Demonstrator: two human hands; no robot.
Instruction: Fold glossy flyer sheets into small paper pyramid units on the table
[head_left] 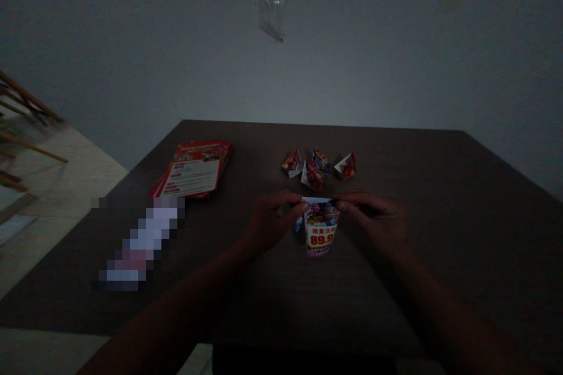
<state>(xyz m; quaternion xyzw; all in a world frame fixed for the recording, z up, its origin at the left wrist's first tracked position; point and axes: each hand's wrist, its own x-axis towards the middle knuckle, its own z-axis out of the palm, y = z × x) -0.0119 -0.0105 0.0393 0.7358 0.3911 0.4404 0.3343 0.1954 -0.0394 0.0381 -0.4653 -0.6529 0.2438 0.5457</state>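
Observation:
Between my two hands is a small folded piece of printed paper (322,234), pink and white with large red "89.9" figures. My left hand (277,220) pinches its upper left corner between thumb and fingers. At the upper right corner my right hand (376,217) grips it the same way. The paper hangs upright just above the table, its white top edge showing. Just beyond it stand several small folded paper shapes, among them a red and white one (312,174), another red and white one (346,166) and a bluish one (321,159).
A stack of red and white printed flyers (193,170) lies at the left of the dark table (440,187). In front of the stack is a pixelated, blurred-out area. A pale wall (352,58) rises behind the table, with clear plastic (271,3) on it. Wooden furniture (33,143) stands far left.

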